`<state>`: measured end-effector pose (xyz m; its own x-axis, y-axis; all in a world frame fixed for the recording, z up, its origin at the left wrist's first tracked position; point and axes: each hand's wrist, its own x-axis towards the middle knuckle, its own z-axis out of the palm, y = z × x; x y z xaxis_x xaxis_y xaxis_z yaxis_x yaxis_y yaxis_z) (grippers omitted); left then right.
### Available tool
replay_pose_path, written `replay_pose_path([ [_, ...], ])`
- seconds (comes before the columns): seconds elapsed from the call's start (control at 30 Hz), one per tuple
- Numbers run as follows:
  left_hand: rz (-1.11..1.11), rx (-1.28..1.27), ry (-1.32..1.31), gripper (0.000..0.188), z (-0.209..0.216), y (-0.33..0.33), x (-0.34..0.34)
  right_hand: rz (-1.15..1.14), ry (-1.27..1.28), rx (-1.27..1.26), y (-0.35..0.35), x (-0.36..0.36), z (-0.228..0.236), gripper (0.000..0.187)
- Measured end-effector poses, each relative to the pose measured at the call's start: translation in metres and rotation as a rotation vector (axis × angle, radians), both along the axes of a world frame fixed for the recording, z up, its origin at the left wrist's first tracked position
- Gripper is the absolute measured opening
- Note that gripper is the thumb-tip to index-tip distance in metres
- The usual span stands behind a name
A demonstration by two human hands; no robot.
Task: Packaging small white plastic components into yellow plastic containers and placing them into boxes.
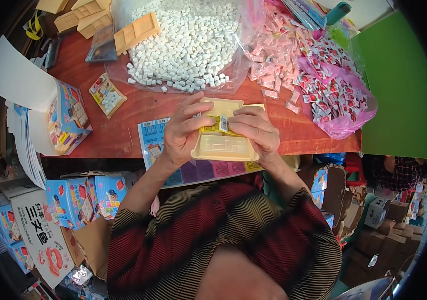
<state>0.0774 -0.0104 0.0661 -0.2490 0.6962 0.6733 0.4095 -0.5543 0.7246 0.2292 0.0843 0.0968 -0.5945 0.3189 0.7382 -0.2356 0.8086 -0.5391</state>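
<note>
A colourful printed sheet (191,172) lies under the person's forearms and hands. Above it, a cream plastic tray (225,148) sits between the hands: the left hand (183,131) grips its left side, the right hand (257,131) its right, fingers curled onto a yellow label (210,124) across its middle. Beyond both hands rests a clear bag of white cubes (188,47); beyond the right, pink packets (274,52).

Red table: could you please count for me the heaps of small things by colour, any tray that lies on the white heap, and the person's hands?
White heap of cubes: 1
Pink heap of packets: 1
Red-and-white heap of packets: 1
Tray on the white heap: 1
Left hand and right hand: 2
Total: 6
</note>
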Motion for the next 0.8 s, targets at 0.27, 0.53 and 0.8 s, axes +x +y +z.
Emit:
replay_pose_path([
  [0.27, 0.189, -0.039, 0.218, 0.021, 0.007, -0.010, -0.005, 0.206, -0.268, -0.049, 0.007, -0.006, 0.011, 0.028],
  [0.53, 0.144, -0.166, 0.091, 0.017, 0.006, -0.018, 0.007, 0.287, -0.317, -0.361, 0.004, -0.005, 0.005, 0.025],
  [0.8, 0.155, -0.420, -0.077, 0.015, 0.012, -0.030, 0.001, 0.334, -0.375, -0.971, -0.003, -0.018, -0.017, 0.032],
])
